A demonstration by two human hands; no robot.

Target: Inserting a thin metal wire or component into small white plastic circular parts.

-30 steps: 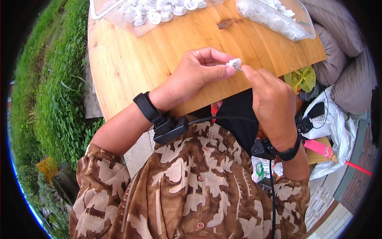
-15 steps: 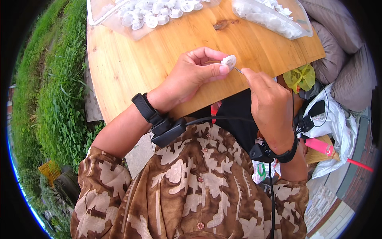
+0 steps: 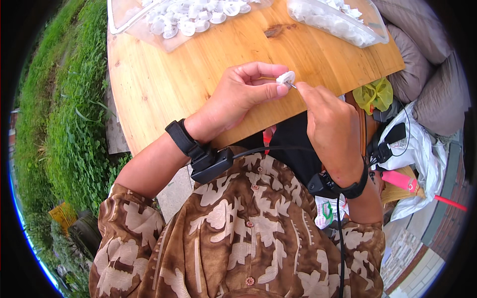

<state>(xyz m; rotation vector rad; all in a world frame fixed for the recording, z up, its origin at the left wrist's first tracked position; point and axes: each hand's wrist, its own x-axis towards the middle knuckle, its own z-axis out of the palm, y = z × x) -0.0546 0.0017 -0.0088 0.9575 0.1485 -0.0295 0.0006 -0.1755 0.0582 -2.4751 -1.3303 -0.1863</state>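
Note:
Above the wooden table (image 3: 198, 59), my left hand (image 3: 243, 92) pinches a small round white plastic part (image 3: 285, 78) between thumb and fingers. My right hand (image 3: 332, 124) grips a thin metal tool (image 3: 292, 85), whose shaft meets the lower right side of the part. The tool's handle is hidden inside my right fist, so I cannot tell its exact kind. Both hands are close together near the table's front edge. A clear bin (image 3: 166, 44) of similar white round parts stands at the far left of the table.
Another clear bin (image 3: 380, 37) with white pieces stands at the far right. Grey padded fabric (image 3: 442, 109), a yellow plastic bag (image 3: 372, 94) and a white bag (image 3: 397, 159) lie right of the table. A black cable (image 3: 278, 147) runs between my wrist straps. Grass grows at left.
My right hand has shifted slightly left and up, bringing the tool further against the white part. The part has tilted a little in my left hand.

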